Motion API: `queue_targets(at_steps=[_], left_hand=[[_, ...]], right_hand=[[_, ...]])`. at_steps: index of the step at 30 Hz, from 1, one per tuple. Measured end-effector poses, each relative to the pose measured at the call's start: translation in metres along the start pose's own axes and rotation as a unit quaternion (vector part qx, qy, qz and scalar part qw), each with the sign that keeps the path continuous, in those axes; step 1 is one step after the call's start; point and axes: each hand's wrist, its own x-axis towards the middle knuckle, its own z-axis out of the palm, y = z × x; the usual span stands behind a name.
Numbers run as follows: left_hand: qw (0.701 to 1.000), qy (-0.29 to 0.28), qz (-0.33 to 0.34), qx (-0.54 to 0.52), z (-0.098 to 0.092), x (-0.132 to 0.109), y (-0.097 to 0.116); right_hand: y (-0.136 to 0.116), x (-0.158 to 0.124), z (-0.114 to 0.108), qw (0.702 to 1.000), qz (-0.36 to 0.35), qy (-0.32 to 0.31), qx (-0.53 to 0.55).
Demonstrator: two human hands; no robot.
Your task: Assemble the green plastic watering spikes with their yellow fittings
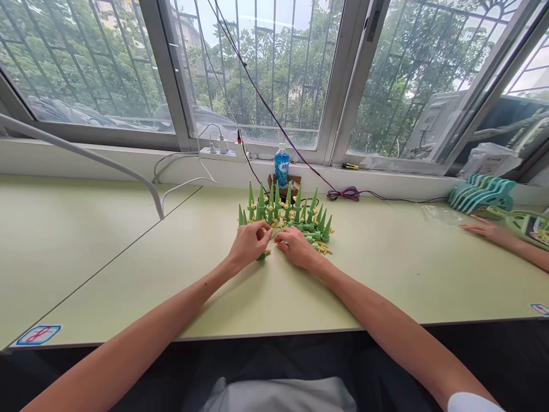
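Green cones [297,212] were clustered on the counter [377,269], tips pointed up, long axes near vertical. Left hand [250,242] and right hand [297,247] were angled inward, held low at the cluster's near edge, fingers curled; whether anything was pinched could not be told.

Bottle [282,166]: white lettering on its label, too small to read surely.
Left sticker [38,335]: a pink looped mark, like a tilted 8, framed in blue, by the table's [429,246] front edge.
Right sticker [539,309]: pink mark, blue frame, also by that edge; unreadable.
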Motion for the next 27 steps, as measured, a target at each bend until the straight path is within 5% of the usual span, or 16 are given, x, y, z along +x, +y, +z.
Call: queue_targets(at_steps=[27], left_hand=[[0.997, -0.046, 0.065, -0.002, 0.002, 0.0, 0.0]], right_hand=[[-0.015, -0.001, -0.007, 0.969, 0.003, 0.164, 0.187]])
